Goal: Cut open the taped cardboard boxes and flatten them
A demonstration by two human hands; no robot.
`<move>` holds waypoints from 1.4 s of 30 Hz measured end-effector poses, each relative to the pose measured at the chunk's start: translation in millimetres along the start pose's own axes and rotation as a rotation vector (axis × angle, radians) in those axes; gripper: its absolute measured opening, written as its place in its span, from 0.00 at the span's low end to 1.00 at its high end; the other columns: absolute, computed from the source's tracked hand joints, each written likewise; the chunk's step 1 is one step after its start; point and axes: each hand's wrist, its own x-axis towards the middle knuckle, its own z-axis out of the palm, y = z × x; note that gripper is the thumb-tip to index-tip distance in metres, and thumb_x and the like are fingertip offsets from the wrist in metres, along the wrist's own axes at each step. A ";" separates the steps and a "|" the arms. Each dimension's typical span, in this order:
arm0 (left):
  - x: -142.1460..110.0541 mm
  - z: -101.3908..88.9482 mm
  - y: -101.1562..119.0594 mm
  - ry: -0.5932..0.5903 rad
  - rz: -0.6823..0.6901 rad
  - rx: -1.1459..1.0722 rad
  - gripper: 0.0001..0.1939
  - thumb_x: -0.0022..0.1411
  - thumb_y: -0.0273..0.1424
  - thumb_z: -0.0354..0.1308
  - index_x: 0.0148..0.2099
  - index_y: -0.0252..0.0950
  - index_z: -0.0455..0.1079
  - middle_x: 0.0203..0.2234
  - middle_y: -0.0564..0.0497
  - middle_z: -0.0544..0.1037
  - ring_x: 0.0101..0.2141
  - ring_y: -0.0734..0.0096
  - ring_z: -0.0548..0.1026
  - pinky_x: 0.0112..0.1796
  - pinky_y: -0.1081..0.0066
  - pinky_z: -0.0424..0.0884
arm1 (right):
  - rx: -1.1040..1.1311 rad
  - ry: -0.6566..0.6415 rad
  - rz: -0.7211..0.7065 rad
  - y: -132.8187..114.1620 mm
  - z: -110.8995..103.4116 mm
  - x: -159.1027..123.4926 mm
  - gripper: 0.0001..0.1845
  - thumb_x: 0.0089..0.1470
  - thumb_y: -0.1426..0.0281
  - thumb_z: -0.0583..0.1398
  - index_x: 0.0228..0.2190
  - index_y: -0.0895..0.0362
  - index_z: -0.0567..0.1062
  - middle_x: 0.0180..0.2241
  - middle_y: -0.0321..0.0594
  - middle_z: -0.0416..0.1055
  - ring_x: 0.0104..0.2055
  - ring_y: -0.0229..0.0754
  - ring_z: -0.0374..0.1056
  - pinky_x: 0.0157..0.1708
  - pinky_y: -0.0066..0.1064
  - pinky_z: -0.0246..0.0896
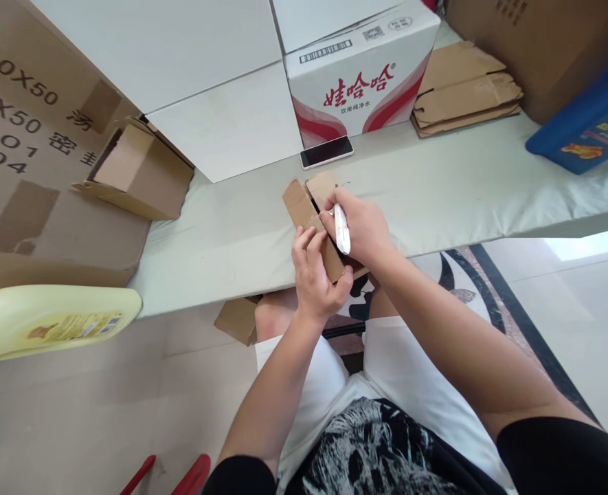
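Note:
A small brown cardboard box (pixel 304 206) with raised flaps lies at the front edge of the cloth-covered table. My left hand (pixel 317 271) grips its near side, with the thumb at the near end and the fingers bent over the panel. My right hand (pixel 363 223) is closed round a slim white-handled tool (pixel 342 230) and held close over the opening of the box. The working end of the tool is hidden by my fingers and the flaps, so its exact kind does not show.
Behind the box lies a phone (pixel 327 152) against a white printed carton (pixel 360 89). Flattened cardboard (pixel 468 89) is stacked at the back right, beside a blue container (pixel 587 124). On the left stand a small carton (pixel 139 168) and a yellow bottle (pixel 56 322).

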 end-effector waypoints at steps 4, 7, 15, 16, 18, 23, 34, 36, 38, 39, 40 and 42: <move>0.3 0.1 0.1 0.004 -0.016 -0.029 0.31 0.67 0.45 0.55 0.67 0.41 0.56 0.60 0.38 0.63 0.67 0.42 0.61 0.68 0.38 0.56 | 0.030 0.004 -0.010 0.6 -0.5 -1.1 0.09 0.60 0.61 0.56 0.38 0.52 0.71 0.28 0.36 0.71 0.30 0.44 0.64 0.33 0.34 0.52; 0.2 0.4 -0.1 0.007 -0.015 -0.020 0.30 0.67 0.45 0.55 0.67 0.40 0.57 0.60 0.38 0.63 0.67 0.43 0.61 0.67 0.38 0.56 | 0.062 0.011 -0.003 1.7 -0.1 -1.1 0.08 0.58 0.62 0.58 0.38 0.52 0.71 0.28 0.36 0.72 0.31 0.44 0.65 0.34 0.34 0.54; -1.8 0.3 1.7 -0.030 -0.077 -0.039 0.30 0.67 0.47 0.55 0.65 0.39 0.58 0.68 0.34 0.57 0.71 0.39 0.55 0.67 0.36 0.55 | 0.076 0.037 -0.008 3.4 0.5 -1.3 0.07 0.56 0.64 0.58 0.37 0.51 0.70 0.25 0.34 0.69 0.28 0.43 0.62 0.32 0.34 0.53; -1.5 0.3 1.8 -0.040 -0.079 -0.038 0.30 0.67 0.47 0.55 0.65 0.40 0.59 0.70 0.33 0.55 0.72 0.38 0.53 0.67 0.35 0.53 | 0.074 0.039 -0.013 3.6 0.8 -1.2 0.06 0.57 0.64 0.58 0.36 0.51 0.70 0.25 0.34 0.68 0.28 0.43 0.62 0.32 0.35 0.53; -0.4 0.3 1.8 -0.050 -0.060 -0.045 0.29 0.68 0.46 0.55 0.65 0.39 0.60 0.71 0.34 0.56 0.73 0.38 0.51 0.68 0.34 0.50 | 0.080 0.052 -0.011 3.9 1.7 -0.6 0.05 0.58 0.64 0.57 0.36 0.51 0.69 0.25 0.35 0.69 0.28 0.44 0.63 0.33 0.36 0.53; 1.0 -0.1 2.8 -0.030 -0.035 -0.070 0.29 0.70 0.46 0.53 0.67 0.39 0.57 0.71 0.34 0.60 0.74 0.44 0.53 0.70 0.35 0.49 | 0.119 0.107 0.004 4.2 1.6 0.6 0.02 0.60 0.69 0.56 0.35 0.51 0.69 0.25 0.34 0.69 0.28 0.44 0.65 0.35 0.37 0.57; -6.0 -10.7 2.0 -0.092 -0.036 -0.143 0.33 0.72 0.41 0.55 0.73 0.45 0.50 0.73 0.40 0.57 0.75 0.47 0.50 0.72 0.39 0.47 | 0.266 0.165 -0.165 15.4 4.8 -11.6 0.01 0.58 0.69 0.57 0.33 0.51 0.68 0.22 0.31 0.68 0.25 0.40 0.63 0.31 0.35 0.59; -8.7 -10.2 2.9 -0.074 -0.099 -0.158 0.31 0.74 0.42 0.52 0.73 0.47 0.50 0.74 0.41 0.55 0.75 0.50 0.49 0.73 0.43 0.48 | 0.387 0.272 -0.268 15.4 3.0 -16.9 0.01 0.57 0.70 0.57 0.34 0.51 0.68 0.22 0.30 0.67 0.24 0.39 0.62 0.29 0.34 0.59; -12.6 -10.8 1.6 -0.031 -0.233 -0.187 0.31 0.75 0.46 0.50 0.73 0.45 0.51 0.75 0.40 0.53 0.75 0.52 0.50 0.72 0.47 0.51 | 0.526 0.479 -0.374 16.7 -2.9 -25.5 0.04 0.56 0.72 0.56 0.34 0.50 0.68 0.23 0.29 0.66 0.23 0.38 0.63 0.28 0.34 0.59; -14.7 -11.9 -0.8 -0.003 -0.321 -0.212 0.31 0.75 0.49 0.49 0.73 0.44 0.52 0.75 0.40 0.54 0.75 0.53 0.52 0.72 0.49 0.53 | 0.573 0.584 -0.396 19.0 -6.6 -30.9 0.06 0.56 0.74 0.56 0.34 0.49 0.67 0.22 0.28 0.66 0.23 0.38 0.63 0.27 0.34 0.58; -17.0 -13.8 -4.6 0.034 -0.420 -0.240 0.32 0.74 0.51 0.48 0.73 0.43 0.53 0.74 0.40 0.56 0.74 0.54 0.54 0.72 0.50 0.54 | 0.600 0.672 -0.398 22.9 -10.1 -36.9 0.08 0.55 0.75 0.56 0.34 0.49 0.67 0.21 0.27 0.65 0.22 0.38 0.62 0.26 0.34 0.57; -21.1 -19.4 -16.5 0.125 -0.619 -0.314 0.33 0.73 0.53 0.48 0.71 0.41 0.58 0.71 0.41 0.64 0.72 0.54 0.60 0.71 0.53 0.58 | 0.620 0.742 -0.325 36.0 -13.5 -50.0 0.11 0.53 0.77 0.56 0.35 0.48 0.66 0.19 0.26 0.63 0.20 0.39 0.61 0.25 0.34 0.56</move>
